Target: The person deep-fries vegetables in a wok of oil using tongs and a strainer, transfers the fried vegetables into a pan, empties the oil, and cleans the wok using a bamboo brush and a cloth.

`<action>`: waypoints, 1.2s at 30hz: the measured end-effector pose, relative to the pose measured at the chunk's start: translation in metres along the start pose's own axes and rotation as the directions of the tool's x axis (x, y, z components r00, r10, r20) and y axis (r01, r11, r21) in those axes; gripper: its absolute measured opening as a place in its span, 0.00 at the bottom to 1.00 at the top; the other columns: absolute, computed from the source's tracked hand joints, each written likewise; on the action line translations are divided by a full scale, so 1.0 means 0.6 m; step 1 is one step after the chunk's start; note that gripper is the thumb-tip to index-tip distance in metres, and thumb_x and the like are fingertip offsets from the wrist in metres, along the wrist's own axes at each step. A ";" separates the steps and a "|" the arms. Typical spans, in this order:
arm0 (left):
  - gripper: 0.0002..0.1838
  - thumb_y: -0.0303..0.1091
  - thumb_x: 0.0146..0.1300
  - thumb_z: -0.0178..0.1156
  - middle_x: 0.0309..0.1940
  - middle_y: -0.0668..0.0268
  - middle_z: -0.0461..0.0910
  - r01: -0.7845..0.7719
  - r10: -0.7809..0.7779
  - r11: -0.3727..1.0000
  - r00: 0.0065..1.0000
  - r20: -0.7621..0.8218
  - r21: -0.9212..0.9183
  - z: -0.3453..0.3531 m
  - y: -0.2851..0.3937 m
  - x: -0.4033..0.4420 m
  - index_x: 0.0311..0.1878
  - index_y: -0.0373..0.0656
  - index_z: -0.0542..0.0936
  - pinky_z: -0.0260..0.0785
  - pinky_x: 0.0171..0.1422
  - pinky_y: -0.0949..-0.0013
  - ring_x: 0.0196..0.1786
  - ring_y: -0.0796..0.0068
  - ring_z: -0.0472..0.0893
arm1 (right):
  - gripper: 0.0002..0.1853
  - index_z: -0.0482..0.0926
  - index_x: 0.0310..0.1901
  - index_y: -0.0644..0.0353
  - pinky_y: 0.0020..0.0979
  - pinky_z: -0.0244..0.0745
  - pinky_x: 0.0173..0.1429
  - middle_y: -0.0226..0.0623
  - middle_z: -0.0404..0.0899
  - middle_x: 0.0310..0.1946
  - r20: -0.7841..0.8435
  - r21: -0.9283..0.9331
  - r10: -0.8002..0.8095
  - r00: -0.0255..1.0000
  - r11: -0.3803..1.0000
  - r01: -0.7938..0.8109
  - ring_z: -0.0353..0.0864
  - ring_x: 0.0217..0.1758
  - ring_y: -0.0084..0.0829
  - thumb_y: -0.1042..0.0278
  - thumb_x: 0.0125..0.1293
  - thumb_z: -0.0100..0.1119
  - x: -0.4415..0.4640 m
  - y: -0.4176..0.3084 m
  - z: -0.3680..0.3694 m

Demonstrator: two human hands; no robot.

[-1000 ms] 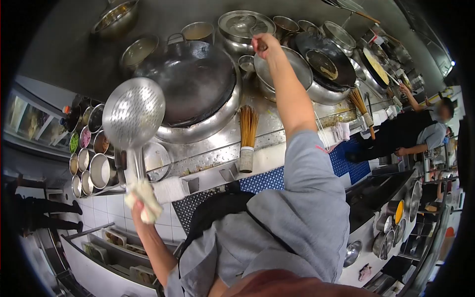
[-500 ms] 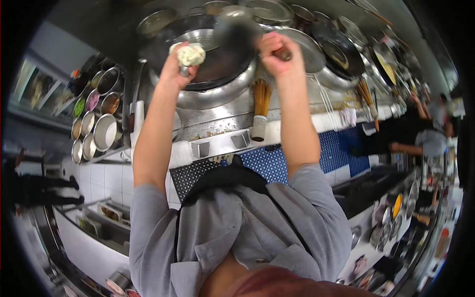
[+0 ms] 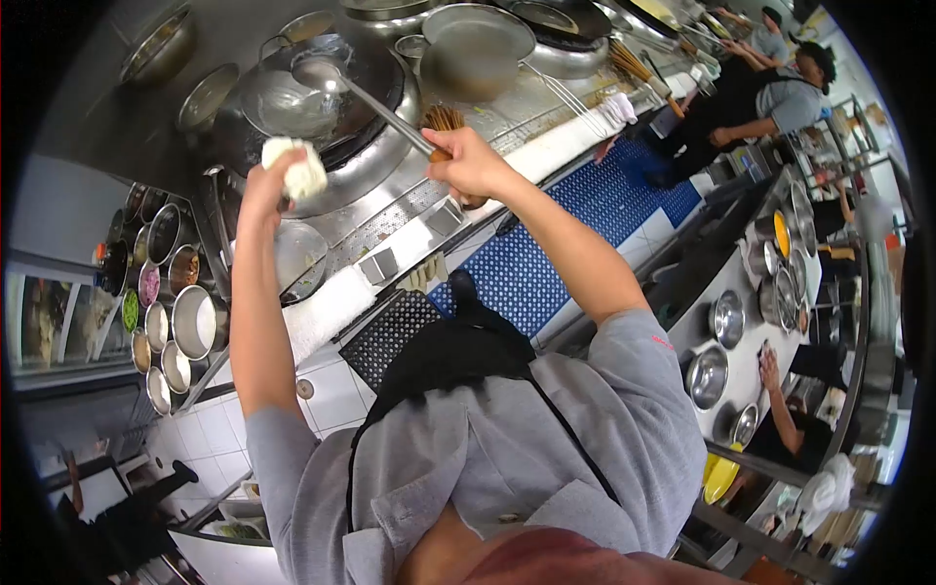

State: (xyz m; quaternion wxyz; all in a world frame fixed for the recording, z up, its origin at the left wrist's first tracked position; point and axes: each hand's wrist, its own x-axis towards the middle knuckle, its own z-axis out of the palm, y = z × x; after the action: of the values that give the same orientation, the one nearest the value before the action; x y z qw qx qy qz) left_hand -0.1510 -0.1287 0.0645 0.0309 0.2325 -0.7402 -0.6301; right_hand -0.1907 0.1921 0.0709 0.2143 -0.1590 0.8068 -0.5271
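In the head view my left hand (image 3: 265, 193) is closed around a bunched white cloth (image 3: 295, 169) at the near-left rim of a large dark wok (image 3: 375, 83). A small end of something shows under that hand; what it belongs to is hidden. My right hand (image 3: 473, 168), right of the wok, grips the wooden handle of a long metal ladle (image 3: 385, 115). The ladle's bowl reaches over the wok, whose inside looks shiny and wet. Beside the right hand, a bamboo brush (image 3: 444, 119) is partly hidden by it.
Several metal bowls (image 3: 194, 322) with ingredients stand at left. A round metal lid or pan (image 3: 478, 47) and a wire-handled tool (image 3: 565, 97) lie right of the wok. A person (image 3: 770, 102) stands further along the counter. Steel bowls (image 3: 707, 378) sit on the counter at right.
The view has turned, so the wok and both hands appear further left. The ladle, blurred before, now points left across the wok. Both hands keep their hold.
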 end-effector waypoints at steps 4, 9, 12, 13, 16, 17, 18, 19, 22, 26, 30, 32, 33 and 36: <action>0.27 0.51 0.47 0.69 0.36 0.47 0.80 -0.260 0.483 0.681 0.862 -0.154 0.685 -0.027 -0.058 -0.076 0.42 0.37 0.83 0.71 0.48 0.56 0.40 0.50 0.80 | 0.33 0.68 0.66 0.60 0.35 0.75 0.41 0.48 0.79 0.25 -0.195 -0.359 -0.192 0.962 0.927 0.112 0.81 0.30 0.42 0.71 0.55 0.58 -0.064 0.049 -0.018; 0.26 0.42 0.52 0.72 0.42 0.54 0.79 -0.380 0.435 0.899 0.833 -0.343 0.218 -0.073 -0.176 -0.205 0.49 0.34 0.79 0.72 0.50 0.64 0.43 0.63 0.80 | 0.32 0.67 0.66 0.63 0.37 0.76 0.35 0.53 0.79 0.25 -0.347 -0.426 -0.214 0.913 0.903 0.049 0.80 0.26 0.46 0.71 0.56 0.58 -0.124 0.157 -0.021; 0.30 0.36 0.54 0.71 0.48 0.59 0.79 -0.233 0.071 0.909 0.904 -0.421 -0.347 -0.060 -0.262 -0.314 0.58 0.33 0.74 0.74 0.51 0.68 0.47 0.71 0.80 | 0.34 0.66 0.67 0.62 0.31 0.73 0.32 0.43 0.76 0.20 -0.428 -0.345 -0.255 0.867 0.933 0.104 0.75 0.21 0.29 0.71 0.57 0.60 -0.144 0.257 -0.003; 0.28 0.35 0.57 0.67 0.48 0.56 0.79 -0.233 0.009 0.846 0.906 -0.424 -0.479 -0.062 -0.321 -0.338 0.59 0.32 0.73 0.75 0.50 0.66 0.47 0.67 0.80 | 0.35 0.64 0.69 0.63 0.35 0.74 0.30 0.45 0.78 0.20 -0.417 -0.434 -0.329 0.847 0.891 0.132 0.77 0.21 0.34 0.71 0.57 0.59 -0.145 0.302 0.000; 0.31 0.45 0.62 0.56 0.51 0.54 0.76 -0.214 0.045 0.811 0.951 -0.306 -0.545 -0.057 -0.403 -0.401 0.62 0.34 0.68 0.74 0.53 0.62 0.51 0.62 0.78 | 0.34 0.65 0.67 0.64 0.44 0.77 0.35 0.52 0.80 0.25 -0.452 -0.513 -0.349 0.821 0.855 0.081 0.80 0.27 0.52 0.73 0.55 0.56 -0.162 0.364 0.009; 0.31 0.47 0.61 0.56 0.51 0.54 0.76 -0.194 -0.004 0.786 0.948 -0.319 -0.587 -0.052 -0.427 -0.413 0.62 0.36 0.68 0.74 0.53 0.63 0.52 0.63 0.78 | 0.33 0.65 0.66 0.65 0.47 0.77 0.37 0.54 0.80 0.27 -0.467 -0.545 -0.340 0.816 0.838 0.038 0.81 0.29 0.53 0.74 0.54 0.55 -0.163 0.374 0.011; 0.32 0.48 0.60 0.57 0.51 0.53 0.75 -0.178 -0.052 0.757 0.942 -0.330 -0.628 -0.042 -0.439 -0.427 0.62 0.37 0.68 0.73 0.53 0.65 0.52 0.63 0.77 | 0.33 0.65 0.66 0.66 0.48 0.77 0.38 0.56 0.80 0.29 -0.454 -0.551 -0.291 0.842 0.835 -0.008 0.80 0.30 0.55 0.75 0.54 0.53 -0.165 0.385 0.011; 0.32 0.50 0.61 0.59 0.51 0.50 0.75 -0.177 -0.056 0.772 0.938 -0.343 -0.611 -0.044 -0.448 -0.436 0.62 0.38 0.69 0.75 0.48 0.66 0.50 0.63 0.79 | 0.33 0.65 0.66 0.65 0.48 0.77 0.39 0.56 0.80 0.29 -0.450 -0.545 -0.214 0.867 0.835 -0.076 0.80 0.30 0.55 0.76 0.53 0.53 -0.161 0.396 0.014; 0.32 0.49 0.61 0.59 0.51 0.51 0.75 -0.102 -0.110 0.825 0.936 -0.334 -0.557 -0.049 -0.439 -0.439 0.62 0.38 0.69 0.75 0.49 0.65 0.50 0.62 0.79 | 0.34 0.62 0.69 0.56 0.49 0.78 0.40 0.55 0.79 0.33 -0.437 -0.549 -0.090 0.895 0.815 -0.186 0.81 0.34 0.53 0.74 0.56 0.53 -0.160 0.385 0.005; 0.31 0.48 0.61 0.59 0.51 0.52 0.76 -0.003 -0.161 0.888 0.935 -0.317 -0.460 -0.086 -0.414 -0.426 0.62 0.37 0.69 0.75 0.49 0.65 0.49 0.62 0.79 | 0.33 0.62 0.70 0.51 0.47 0.77 0.38 0.52 0.77 0.34 -0.454 -0.565 -0.129 0.882 0.807 -0.172 0.81 0.33 0.52 0.72 0.60 0.54 -0.144 0.393 -0.021; 0.30 0.46 0.61 0.60 0.50 0.53 0.76 0.070 -0.188 0.934 0.930 -0.315 -0.351 -0.135 -0.363 -0.398 0.62 0.37 0.69 0.76 0.50 0.64 0.49 0.61 0.80 | 0.29 0.66 0.66 0.51 0.47 0.77 0.40 0.51 0.75 0.39 -0.511 -0.513 -0.058 0.858 0.821 -0.250 0.80 0.37 0.52 0.68 0.62 0.57 -0.132 0.428 -0.055; 0.30 0.45 0.61 0.60 0.50 0.53 0.76 0.089 -0.187 0.949 0.932 -0.310 -0.304 -0.156 -0.326 -0.373 0.62 0.37 0.70 0.76 0.51 0.64 0.49 0.61 0.80 | 0.25 0.71 0.59 0.54 0.47 0.77 0.43 0.50 0.75 0.39 -0.555 -0.474 -0.087 0.827 0.850 -0.228 0.79 0.40 0.51 0.62 0.61 0.62 -0.160 0.423 -0.075; 0.30 0.45 0.61 0.60 0.50 0.53 0.77 0.095 -0.182 0.956 0.933 -0.309 -0.278 -0.164 -0.307 -0.358 0.62 0.36 0.70 0.76 0.51 0.63 0.49 0.61 0.80 | 0.24 0.73 0.57 0.55 0.47 0.77 0.44 0.49 0.75 0.39 -0.601 -0.470 -0.136 0.787 0.857 -0.211 0.79 0.41 0.51 0.61 0.59 0.63 -0.171 0.427 -0.073; 0.29 0.44 0.61 0.60 0.50 0.54 0.77 0.100 -0.158 0.971 0.950 -0.271 -0.217 -0.172 -0.236 -0.310 0.61 0.36 0.70 0.76 0.52 0.63 0.49 0.61 0.80 | 0.19 0.78 0.50 0.59 0.46 0.76 0.48 0.48 0.76 0.39 -0.749 -0.374 -0.198 0.632 0.914 -0.156 0.79 0.44 0.50 0.56 0.62 0.61 -0.219 0.431 -0.081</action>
State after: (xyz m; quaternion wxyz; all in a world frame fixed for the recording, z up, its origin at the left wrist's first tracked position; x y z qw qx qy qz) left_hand 0.0924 -0.1659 -0.0025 0.1194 0.3649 -0.6436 -0.6621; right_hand -0.1107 0.3953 -0.1260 -0.1964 0.0322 0.9085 -0.3674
